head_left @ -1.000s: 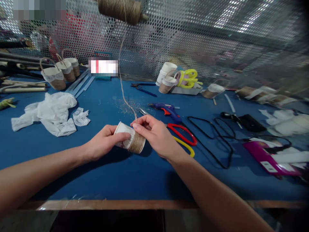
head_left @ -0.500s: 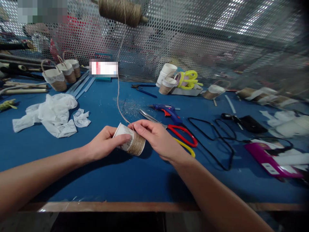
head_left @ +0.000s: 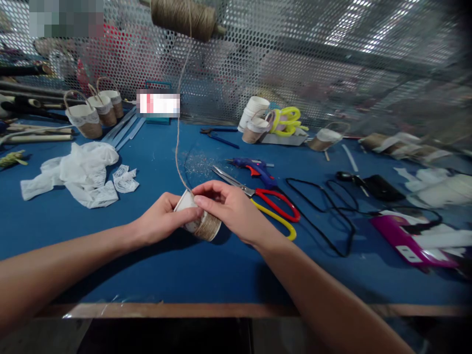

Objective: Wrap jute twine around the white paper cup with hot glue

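Note:
A small paper cup [head_left: 202, 225], partly wrapped in brown twine, lies on its side between both hands just above the blue table [head_left: 177, 265]. My left hand [head_left: 162, 219] grips the cup's white rim end. My right hand [head_left: 230, 209] closes over the cup's top, pinching the twine strand [head_left: 178, 147] against it. That strand runs up to a twine spool [head_left: 184, 17] hanging at the top of the mesh wall.
Red-and-yellow scissors [head_left: 273, 204] lie right of my hands, a blue glue gun [head_left: 258, 168] behind them, and a black cord [head_left: 324, 211] and pink device [head_left: 409, 241] further right. White lace [head_left: 79, 172] is heaped left. Finished twine baskets [head_left: 88, 115] and stacked cups [head_left: 254, 115] stand at the back.
My right hand has slid leftward over the cup, bringing the twine strand to the cup's rim end. The cup has turned slightly in my left hand.

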The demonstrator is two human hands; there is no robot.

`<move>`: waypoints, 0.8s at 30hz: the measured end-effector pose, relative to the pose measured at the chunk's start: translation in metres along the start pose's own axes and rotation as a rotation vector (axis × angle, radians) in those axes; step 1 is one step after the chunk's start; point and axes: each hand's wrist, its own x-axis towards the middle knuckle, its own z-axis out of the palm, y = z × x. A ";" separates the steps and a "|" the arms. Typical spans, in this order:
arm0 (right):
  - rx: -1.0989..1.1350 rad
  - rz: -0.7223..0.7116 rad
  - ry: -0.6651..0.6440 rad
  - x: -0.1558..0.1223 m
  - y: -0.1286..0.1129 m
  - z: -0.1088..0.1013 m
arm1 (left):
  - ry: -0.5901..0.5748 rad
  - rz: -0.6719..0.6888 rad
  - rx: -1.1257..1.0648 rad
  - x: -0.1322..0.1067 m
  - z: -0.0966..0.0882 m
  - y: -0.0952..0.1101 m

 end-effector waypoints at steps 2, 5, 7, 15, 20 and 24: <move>-0.016 0.002 0.004 0.000 -0.001 -0.002 | 0.018 -0.003 -0.013 0.001 0.000 0.000; -0.051 -0.038 0.118 0.002 -0.005 -0.019 | 0.063 -0.013 -0.045 0.002 -0.001 0.000; -0.110 -0.077 0.286 0.006 -0.007 -0.044 | 0.090 -0.020 -0.066 0.003 -0.003 0.001; -0.747 0.318 0.398 0.036 0.033 -0.137 | 0.183 0.050 -0.020 0.007 -0.013 0.001; -0.658 0.361 0.440 0.048 0.056 -0.134 | 0.210 0.086 0.027 0.007 -0.013 0.003; -0.464 0.313 0.478 0.032 0.036 -0.122 | 0.237 0.112 0.071 0.007 -0.014 0.004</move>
